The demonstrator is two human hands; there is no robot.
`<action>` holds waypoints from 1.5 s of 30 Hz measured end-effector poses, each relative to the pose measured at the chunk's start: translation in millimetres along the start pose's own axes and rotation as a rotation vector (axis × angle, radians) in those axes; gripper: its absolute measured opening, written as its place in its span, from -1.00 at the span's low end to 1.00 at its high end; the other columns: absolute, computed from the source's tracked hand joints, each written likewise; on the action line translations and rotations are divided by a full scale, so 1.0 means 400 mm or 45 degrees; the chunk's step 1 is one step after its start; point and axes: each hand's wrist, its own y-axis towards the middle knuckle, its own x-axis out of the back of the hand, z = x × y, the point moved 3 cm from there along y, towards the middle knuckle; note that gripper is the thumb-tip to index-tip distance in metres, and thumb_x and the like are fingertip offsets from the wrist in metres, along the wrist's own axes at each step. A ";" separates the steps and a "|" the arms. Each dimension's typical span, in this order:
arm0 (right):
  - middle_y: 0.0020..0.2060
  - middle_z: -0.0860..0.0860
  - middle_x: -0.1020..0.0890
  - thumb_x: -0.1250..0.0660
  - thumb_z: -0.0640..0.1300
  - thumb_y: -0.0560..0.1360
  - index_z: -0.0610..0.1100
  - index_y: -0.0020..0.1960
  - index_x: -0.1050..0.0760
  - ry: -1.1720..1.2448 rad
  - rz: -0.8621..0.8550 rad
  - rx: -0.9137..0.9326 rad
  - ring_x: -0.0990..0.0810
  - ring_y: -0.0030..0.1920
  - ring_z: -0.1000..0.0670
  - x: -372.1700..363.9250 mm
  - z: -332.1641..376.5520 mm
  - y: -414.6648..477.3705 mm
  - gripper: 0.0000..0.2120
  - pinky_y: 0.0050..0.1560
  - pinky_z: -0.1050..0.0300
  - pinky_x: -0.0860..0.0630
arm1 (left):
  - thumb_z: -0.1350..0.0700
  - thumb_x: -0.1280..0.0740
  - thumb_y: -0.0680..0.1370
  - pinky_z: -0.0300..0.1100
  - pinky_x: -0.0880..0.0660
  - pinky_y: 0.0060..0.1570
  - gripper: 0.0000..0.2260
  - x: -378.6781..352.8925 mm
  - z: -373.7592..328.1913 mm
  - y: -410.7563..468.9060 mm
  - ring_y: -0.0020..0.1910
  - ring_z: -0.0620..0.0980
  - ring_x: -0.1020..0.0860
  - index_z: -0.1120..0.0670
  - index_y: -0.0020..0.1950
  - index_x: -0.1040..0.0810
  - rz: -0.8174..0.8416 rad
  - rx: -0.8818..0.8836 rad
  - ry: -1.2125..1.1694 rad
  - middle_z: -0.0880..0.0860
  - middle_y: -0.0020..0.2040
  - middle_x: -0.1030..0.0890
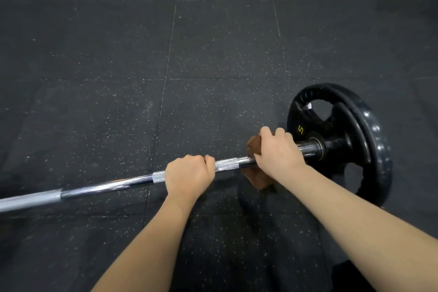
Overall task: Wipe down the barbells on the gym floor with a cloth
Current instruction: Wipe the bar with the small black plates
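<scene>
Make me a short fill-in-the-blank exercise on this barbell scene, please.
1. The right hand holds a ____ cloth wrapped around the bar.
2. The left hand has a bare grip on the bar, to the ____ of the cloth.
3. The yellow numeral on the black plate reads ____.

Missing words: brown; left; 5

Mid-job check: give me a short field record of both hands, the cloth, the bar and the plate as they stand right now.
left hand: left hand grips the chrome steel barbell shaft bare, on a knurled band
right hand: right hand grips the brown cloth wrapped round the shaft
plate: black weight plate marked 5 sits just right of the cloth
floor: black speckled rubber floor
</scene>
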 end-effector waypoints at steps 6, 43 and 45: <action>0.32 -0.21 -0.38 -0.30 0.12 0.60 -0.13 0.43 -0.25 -0.032 0.131 -0.028 -0.34 0.34 -0.24 0.001 0.022 0.024 -0.47 0.32 -0.12 -0.38 | -0.05 -0.06 0.67 -0.13 -0.21 -0.37 -0.52 -0.004 -0.004 0.000 -0.43 0.13 -0.40 0.09 -0.37 -0.49 -0.051 0.006 0.034 -0.04 -0.49 -0.32; 0.22 -0.10 -0.50 -0.44 -0.01 0.50 -0.04 0.34 -0.17 -0.057 0.142 0.157 -0.58 0.14 -0.29 0.050 0.015 0.040 -0.43 -0.05 -0.03 -0.40 | -0.22 0.11 0.72 -0.13 -0.32 -0.33 -0.36 0.001 -0.012 0.033 -0.40 0.10 -0.47 0.08 -0.44 -0.34 -0.064 0.070 0.015 -0.02 -0.45 -0.43; 0.22 -0.08 -0.50 -0.42 0.01 0.50 -0.02 0.30 -0.19 0.020 0.191 0.198 -0.57 0.16 -0.31 0.035 0.047 0.038 -0.47 -0.01 -0.05 -0.40 | -0.23 0.12 0.71 -0.13 -0.33 -0.34 -0.35 0.004 -0.010 0.033 -0.40 0.08 -0.49 0.07 -0.42 -0.39 -0.065 0.066 0.029 -0.02 -0.44 -0.47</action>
